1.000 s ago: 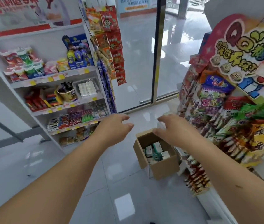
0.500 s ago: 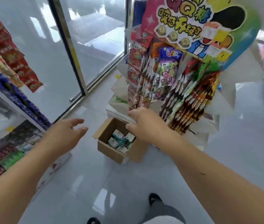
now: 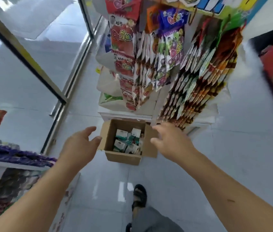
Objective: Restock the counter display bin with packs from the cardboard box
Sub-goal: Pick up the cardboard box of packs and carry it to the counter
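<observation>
Down on the glossy tiled floor (image 3: 236, 148) the open cardboard box (image 3: 123, 159) stands upright at the foot of a display rack hung with snack bags (image 3: 170, 52), its flaps folded outward. Inside lie the packs (image 3: 120, 144), white and teal, jumbled loosely over the bottom.

Both bare forearms reach forward and down from the lower corners of the view, converging on the box. The left hand (image 3: 80, 148) hangs by the box's left flap, back of the hand up, fingers spread and gently bent, the thumb tip close to the flap edge; it holds nothing. The right hand (image 3: 170, 141) is over the right flap, fingers loosely extended toward the box's far right corner, thumb apart from them, also holding nothing. Whether either hand touches the cardboard I cannot tell.

Below the box, between the arms, a foot in a dark sandal (image 3: 140, 196) stands on the tiles, with a grey trouser leg (image 3: 150, 220) above it. A glass door (image 3: 32, 81) with a metal frame is at the left.
</observation>
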Tool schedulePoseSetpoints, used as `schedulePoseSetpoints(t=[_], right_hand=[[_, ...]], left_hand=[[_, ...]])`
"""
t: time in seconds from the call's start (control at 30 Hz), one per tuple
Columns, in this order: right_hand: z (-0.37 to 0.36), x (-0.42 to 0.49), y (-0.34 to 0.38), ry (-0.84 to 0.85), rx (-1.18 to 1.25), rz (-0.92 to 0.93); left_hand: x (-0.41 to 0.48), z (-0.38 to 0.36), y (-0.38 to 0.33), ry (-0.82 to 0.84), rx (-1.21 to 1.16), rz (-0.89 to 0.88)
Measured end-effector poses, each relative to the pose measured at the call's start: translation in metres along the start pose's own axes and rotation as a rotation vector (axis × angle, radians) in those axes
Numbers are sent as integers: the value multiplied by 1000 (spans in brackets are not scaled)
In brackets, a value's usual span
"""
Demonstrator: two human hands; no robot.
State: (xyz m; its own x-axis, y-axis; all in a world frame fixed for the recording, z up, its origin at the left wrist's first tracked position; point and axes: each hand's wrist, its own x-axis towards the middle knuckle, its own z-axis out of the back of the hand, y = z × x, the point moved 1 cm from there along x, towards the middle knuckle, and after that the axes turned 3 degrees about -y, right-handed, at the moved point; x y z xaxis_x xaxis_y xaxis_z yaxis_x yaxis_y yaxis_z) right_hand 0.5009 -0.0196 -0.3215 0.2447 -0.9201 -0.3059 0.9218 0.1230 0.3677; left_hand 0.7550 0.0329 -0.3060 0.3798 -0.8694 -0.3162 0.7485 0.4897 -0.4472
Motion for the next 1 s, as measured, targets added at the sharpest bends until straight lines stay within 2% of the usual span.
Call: schedulePoseSetpoints(t=[0.17,0.47,0.77,1.0], right_hand=[[-55,31,-21,61,45,-190],[-172,96,-27,117,61,-358],[-325,215,-68,47,17,-482],[-419,259,-111,-87,34,-485]], left_hand=[[53,-31,33,51,64,-42],[171,-133,105,179,130,-188],[298,-281,202,261,228,-219],[346,-360,221,244,193,-303]])
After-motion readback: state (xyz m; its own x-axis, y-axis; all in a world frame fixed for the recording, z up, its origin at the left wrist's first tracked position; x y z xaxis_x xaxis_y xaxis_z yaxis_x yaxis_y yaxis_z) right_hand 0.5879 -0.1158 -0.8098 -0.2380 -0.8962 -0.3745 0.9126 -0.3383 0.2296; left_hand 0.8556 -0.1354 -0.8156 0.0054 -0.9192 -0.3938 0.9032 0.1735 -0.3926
